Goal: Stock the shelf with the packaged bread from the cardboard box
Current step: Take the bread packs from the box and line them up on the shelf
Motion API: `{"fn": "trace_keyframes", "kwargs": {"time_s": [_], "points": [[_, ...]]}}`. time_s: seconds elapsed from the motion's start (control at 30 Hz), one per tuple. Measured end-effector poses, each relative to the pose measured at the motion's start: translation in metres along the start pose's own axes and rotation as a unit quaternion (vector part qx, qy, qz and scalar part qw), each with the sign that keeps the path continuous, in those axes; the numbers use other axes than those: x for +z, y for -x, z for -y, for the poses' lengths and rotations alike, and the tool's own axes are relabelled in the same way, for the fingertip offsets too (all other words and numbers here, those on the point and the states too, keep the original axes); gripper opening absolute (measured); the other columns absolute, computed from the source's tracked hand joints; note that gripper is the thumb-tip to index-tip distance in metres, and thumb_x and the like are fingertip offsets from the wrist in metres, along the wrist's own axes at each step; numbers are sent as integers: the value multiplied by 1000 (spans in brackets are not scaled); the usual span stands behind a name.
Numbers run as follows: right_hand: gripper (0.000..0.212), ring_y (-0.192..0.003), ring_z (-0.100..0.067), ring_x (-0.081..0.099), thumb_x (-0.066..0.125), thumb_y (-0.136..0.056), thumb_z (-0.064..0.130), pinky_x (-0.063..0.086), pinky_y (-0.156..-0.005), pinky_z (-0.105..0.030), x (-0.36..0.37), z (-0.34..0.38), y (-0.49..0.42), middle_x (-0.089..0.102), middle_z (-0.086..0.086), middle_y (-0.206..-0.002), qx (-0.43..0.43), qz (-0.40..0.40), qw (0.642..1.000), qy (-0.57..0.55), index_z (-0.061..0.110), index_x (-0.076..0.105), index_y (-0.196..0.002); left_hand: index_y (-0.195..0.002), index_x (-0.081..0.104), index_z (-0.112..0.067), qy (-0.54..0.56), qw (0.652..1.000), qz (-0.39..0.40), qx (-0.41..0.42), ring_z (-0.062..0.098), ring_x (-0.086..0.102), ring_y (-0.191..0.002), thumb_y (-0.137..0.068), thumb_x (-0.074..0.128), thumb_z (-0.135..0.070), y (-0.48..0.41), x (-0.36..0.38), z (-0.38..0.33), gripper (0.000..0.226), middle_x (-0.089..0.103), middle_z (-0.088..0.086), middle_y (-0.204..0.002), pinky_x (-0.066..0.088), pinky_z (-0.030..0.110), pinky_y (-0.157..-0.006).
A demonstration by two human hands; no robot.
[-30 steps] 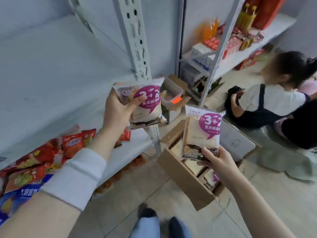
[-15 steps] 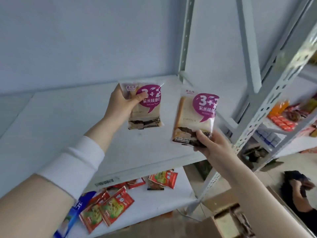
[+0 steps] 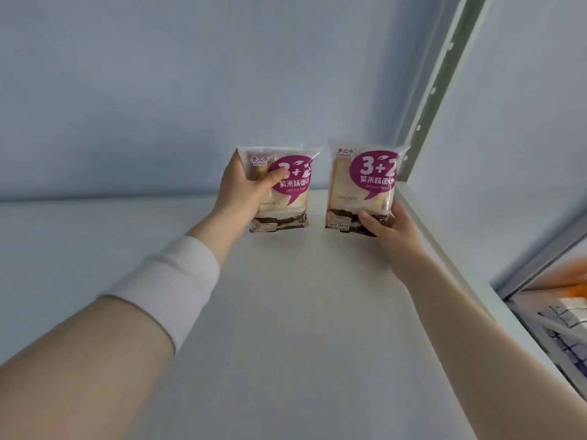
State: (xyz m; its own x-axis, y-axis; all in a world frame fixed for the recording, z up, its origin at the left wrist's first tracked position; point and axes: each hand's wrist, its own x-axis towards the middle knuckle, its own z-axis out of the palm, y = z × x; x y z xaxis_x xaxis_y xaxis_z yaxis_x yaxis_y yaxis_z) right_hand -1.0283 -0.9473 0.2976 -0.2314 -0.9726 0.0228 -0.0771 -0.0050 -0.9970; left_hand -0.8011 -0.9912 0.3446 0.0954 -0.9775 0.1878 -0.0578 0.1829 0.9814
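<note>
Centrally in the frame, the left thumb (image 3: pixel 275 178) lay across the front of the left packet (image 3: pixel 287 201) of bread, pressed over its purple label. The other fingers of the left hand (image 3: pixel 243 190) were wrapped behind the packet's left edge, out of sight. Just to the right, the right thumb (image 3: pixel 368 217) pinched the lower front of the right packet (image 3: pixel 365 185), and the right hand (image 3: pixel 389 228) cupped it from below and behind. Both packets stood upright with labels facing the camera, side by side, a narrow strip of background showing between their facing edges, so they did not touch. Their bottom edges sat low over the rear part of the white shelf (image 3: pixel 286 328); whether they rested on it could not be told. The right packet's outer edge was near the shelf's raised right rim (image 3: pixel 444 249) and just in front of the foot of the perforated grey upright (image 3: pixel 444 77), which ran to the upper right of the frame. Behind both packets rose the pale blue wall (image 3: pixel 143 90), meeting the shelf along a straight line across the middle. From the left packet the shelf surface stretched broadly to the left edge and down to the bottom of the frame. A white sleeve (image 3: pixel 171 281) covered the left forearm at middle left. At the lower right edge, beyond the rim, a neighbouring shelf (image 3: pixel 565 312) held blurred boxed goods.
</note>
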Motion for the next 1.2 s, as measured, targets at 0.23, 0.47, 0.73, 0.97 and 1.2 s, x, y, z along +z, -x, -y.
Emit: {"fn": "trace_keyframes", "kwargs": {"time_s": [0.23,0.47,0.73,0.97,1.2], "points": [[24,-85,-1,65,68,-82,18,50,-72,-14,-13,-7,-72,65,9,-97,-33,44,991,124,23,53,-100,-86,44,-29,-3,999,-39,34,-1,57,-76,-72,79,-20,-56,33,31,38,56,-13,-84,50,18,-68],[38,-96,-24,62,73,-78,15,51,-87,-37,-14,-9,-97,64,-9,-111,-64,-28,981,179,11,50,-108,-90,45,-25,4,994,-75,77,-8,62,-76,-75,76,-19,-67,56,42,36,61,-8,-92,49,9,-59],[42,-103,-22,60,68,-83,20,48,-88,-34,0,-12,-100,62,0,-110,-70,-43,978,193,15,48,-119,-105,38,-17,49,989,-114,76,-7,58,-86,-77,73,-9,-71,74,42,46,53,-8,-104,51,11,-74],[73,-120,-17,45,61,-88,24,37,-98,-29,14,-4,-90,40,-6,-144,-42,-72,965,250,12,18,-146,-127,41,-3,-76,983,-151,77,20,50,-115,-77,74,-29,-64,74,35,65,52,9,-124,43,33,-101],[69,-146,-27,4,49,-94,27,10,-119,-40,36,13,0,11,-11,-157,-79,-102,875,466,11,9,-149,-144,24,-10,-415,897,-68,138,31,24,-137,-91,53,-36,6,32,17,66,26,15,-149,27,42,-107]]}}
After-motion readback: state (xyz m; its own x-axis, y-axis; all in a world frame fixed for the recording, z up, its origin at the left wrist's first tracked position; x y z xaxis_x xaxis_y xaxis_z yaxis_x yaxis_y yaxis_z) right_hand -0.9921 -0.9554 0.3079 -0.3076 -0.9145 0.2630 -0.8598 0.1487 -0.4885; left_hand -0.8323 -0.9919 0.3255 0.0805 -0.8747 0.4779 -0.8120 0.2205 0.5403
